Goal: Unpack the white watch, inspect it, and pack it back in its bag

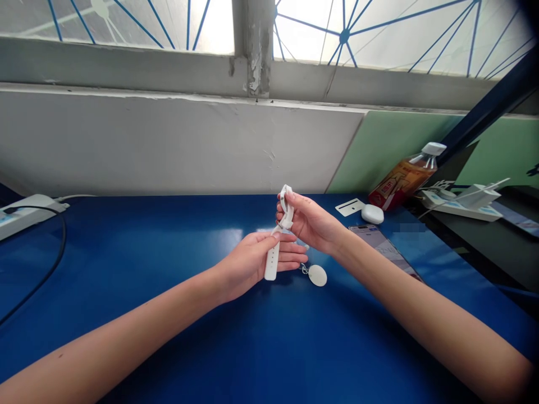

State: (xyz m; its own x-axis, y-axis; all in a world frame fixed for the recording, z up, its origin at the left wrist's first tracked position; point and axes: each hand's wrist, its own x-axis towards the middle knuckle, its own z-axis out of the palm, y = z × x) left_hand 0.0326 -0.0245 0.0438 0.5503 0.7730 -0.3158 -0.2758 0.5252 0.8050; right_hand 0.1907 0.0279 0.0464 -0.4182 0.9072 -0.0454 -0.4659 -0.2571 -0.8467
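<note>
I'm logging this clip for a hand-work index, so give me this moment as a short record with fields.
surface: blue table
left hand: grips lower end of white watch strap
right hand: pinches strap's upper, looped end
by the hands: white oval tag lying on the table
right side: phone, white oval case, white card, bottle of amber drink
left edge: power strip with black cable

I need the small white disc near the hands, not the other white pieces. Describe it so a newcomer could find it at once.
Start at the glossy blue table and find the left hand and right hand, both gripping a white strap. Just right of the left fingertips, the flat round white disc lies on the table. Unlike the thicker white oval pod farther back, it has a short metal chain.
</note>
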